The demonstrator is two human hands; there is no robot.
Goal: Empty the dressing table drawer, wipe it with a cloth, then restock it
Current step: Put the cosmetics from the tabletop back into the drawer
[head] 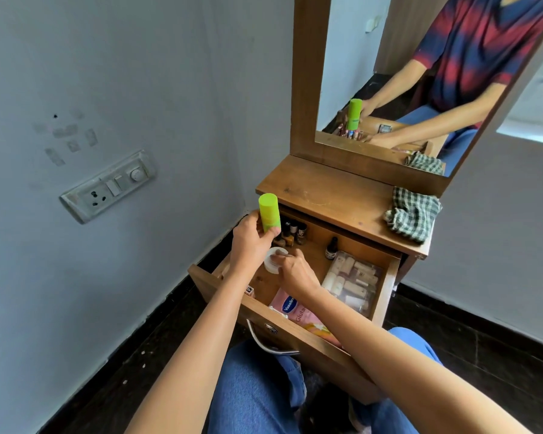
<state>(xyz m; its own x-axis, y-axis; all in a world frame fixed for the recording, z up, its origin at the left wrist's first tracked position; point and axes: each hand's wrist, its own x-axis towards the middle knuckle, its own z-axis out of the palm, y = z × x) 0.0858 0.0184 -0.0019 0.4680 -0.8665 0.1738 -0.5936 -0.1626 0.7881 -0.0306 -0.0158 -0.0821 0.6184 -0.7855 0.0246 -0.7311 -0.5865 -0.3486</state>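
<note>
I held the green bottle (268, 211) upright in the left hand (248, 242) — long axis vertical — while the right hand (295, 272) clasped a white jar (271, 261).

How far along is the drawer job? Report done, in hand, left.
Done: the drawer is open. In hand: the left hand holds a green bottle above it, the right hand grips a white jar inside. Left: nail polishes, a clear pouch and a Vaseline pack lie inside; the checked cloth lies on the tabletop. Emptying or restocking cannot be told.

Head camera, down onto drawer (326, 361)
</note>
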